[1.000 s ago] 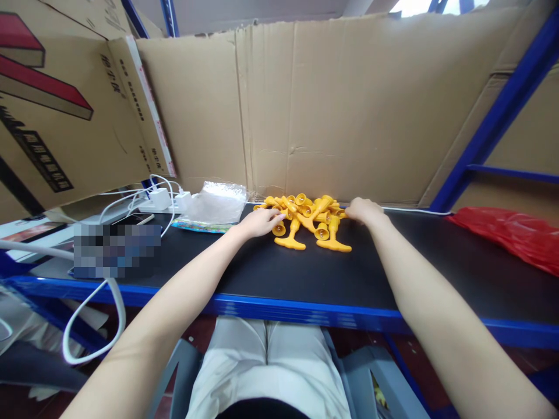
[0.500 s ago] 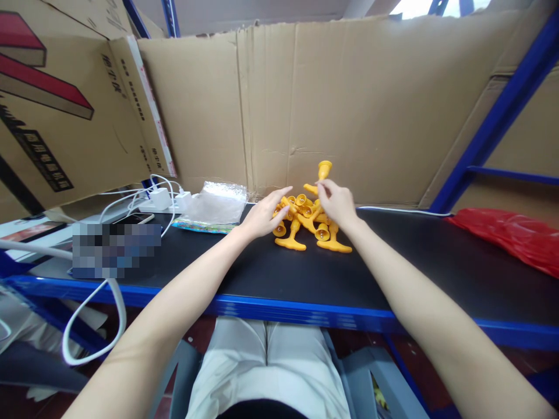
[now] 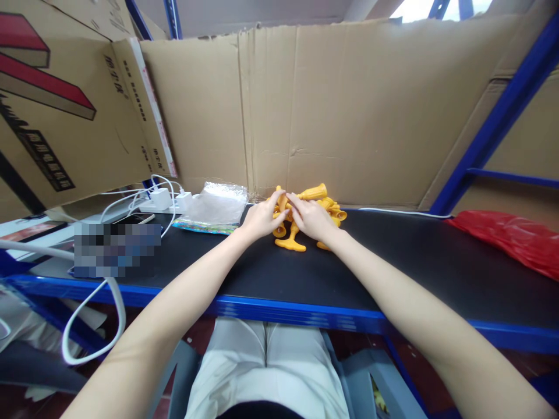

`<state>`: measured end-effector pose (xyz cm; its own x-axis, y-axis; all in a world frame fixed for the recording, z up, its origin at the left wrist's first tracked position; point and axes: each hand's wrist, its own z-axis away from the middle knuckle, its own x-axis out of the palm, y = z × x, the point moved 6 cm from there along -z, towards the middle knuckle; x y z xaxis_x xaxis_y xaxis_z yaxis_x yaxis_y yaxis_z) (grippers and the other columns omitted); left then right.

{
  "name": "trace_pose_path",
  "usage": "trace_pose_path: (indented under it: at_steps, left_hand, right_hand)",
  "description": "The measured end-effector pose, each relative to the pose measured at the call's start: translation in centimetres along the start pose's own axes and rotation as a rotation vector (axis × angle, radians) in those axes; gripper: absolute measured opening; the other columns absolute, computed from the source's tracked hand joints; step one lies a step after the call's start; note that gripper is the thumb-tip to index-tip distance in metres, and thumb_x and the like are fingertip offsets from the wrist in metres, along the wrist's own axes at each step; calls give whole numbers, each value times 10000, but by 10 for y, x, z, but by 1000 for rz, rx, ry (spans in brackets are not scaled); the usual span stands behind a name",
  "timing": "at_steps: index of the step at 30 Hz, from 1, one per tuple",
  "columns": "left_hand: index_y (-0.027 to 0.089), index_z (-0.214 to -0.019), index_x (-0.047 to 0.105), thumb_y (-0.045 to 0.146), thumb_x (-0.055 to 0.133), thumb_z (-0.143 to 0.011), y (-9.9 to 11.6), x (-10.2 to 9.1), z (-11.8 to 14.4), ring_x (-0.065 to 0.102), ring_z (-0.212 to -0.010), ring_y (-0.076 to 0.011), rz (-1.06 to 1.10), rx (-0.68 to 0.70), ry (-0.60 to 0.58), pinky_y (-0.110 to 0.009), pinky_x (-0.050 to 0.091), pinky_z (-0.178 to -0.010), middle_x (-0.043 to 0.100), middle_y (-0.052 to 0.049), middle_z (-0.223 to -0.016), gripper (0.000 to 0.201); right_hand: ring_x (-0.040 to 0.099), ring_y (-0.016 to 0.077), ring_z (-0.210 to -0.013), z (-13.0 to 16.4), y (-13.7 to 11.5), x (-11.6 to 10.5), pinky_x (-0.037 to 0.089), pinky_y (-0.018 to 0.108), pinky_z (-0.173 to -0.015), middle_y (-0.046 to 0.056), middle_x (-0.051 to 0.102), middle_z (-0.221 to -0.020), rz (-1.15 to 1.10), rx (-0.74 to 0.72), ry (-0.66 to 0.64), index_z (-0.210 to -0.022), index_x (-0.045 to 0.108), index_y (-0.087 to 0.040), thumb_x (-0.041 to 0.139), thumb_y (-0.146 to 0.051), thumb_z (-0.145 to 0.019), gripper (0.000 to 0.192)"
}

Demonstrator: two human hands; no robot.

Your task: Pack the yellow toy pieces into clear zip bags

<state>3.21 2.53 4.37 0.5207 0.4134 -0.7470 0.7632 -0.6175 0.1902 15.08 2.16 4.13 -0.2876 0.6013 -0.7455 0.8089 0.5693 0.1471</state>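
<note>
A yellow plastic T-handled piece (image 3: 312, 192) with a flared cup end lies slantwise above a pile of similar pieces (image 3: 334, 208). Its cross handle is between the fingertips of both hands, with the cup pointing right. My left hand (image 3: 261, 218) closes its fingers on the handle from the left, thumb lower down. From the right, my right hand (image 3: 315, 220) reaches over the pile, fingertips at the same handle. Below the hands, another yellow T-handled piece (image 3: 291, 243) lies with its crossbar toward me. My right hand hides part of the pile.
A clear plastic bag (image 3: 217, 203) lies left of the pile, by white chargers and cables (image 3: 159, 199) and a phone (image 3: 133, 219). Red plastic (image 3: 509, 238) lies at the right. Cardboard (image 3: 349, 116) stands behind the black tabletop (image 3: 279, 279), which has a blue front edge.
My right hand has moved left and down to my left hand, bringing the yellow T-handled piece with it. That piece has tipped from upright to nearly level. My left hand's fingers have closed in.
</note>
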Motion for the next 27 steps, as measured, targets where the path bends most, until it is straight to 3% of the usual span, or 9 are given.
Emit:
trace_pose_path:
  at_steps: [5, 12, 19, 27]
  left_hand:
    - [243, -1225, 416, 341, 463, -812, -14, 1, -3, 612, -782, -182, -76, -98, -19, -266, 438, -692, 643, -39, -901, 427]
    - [247, -1150, 499, 346, 484, -785, -24, 2, -6, 603, -767, -181, -74, -156, -9, -266, 431, -684, 651, -35, -879, 378]
    - [243, -1108, 523, 364, 482, -778, -26, 5, -4, 598, -761, -191, -68, -182, -48, -269, 424, -673, 648, -39, -850, 354]
    - [240, -1073, 521, 344, 462, -798, -18, -8, -5, 580, -811, -181, -43, -178, 73, -256, 409, -681, 635, -38, -937, 300]
  right_hand:
    - [509, 215, -1121, 1, -10, 3, 334, 431, -976, 132, 495, -1267, 30, -64, -11, -1338, 335, -125, 313, -200, -873, 472]
    - [386, 225, -1235, 0, -5, -6, 99, 554, -1038, 125, 634, -1059, 89, -3, 55, -1360, 298, -113, 306, -218, -887, 485]
    - [470, 224, -1159, -1, 2, -18, 84, 520, -1050, 116, 588, -1148, 61, 97, 149, -1360, 287, -130, 257, -299, -911, 481]
    - [529, 209, -1073, 0, 11, -23, 142, 501, -1032, 85, 619, -1089, -44, 203, 178, -1387, 222, -184, 253, -342, -906, 508]
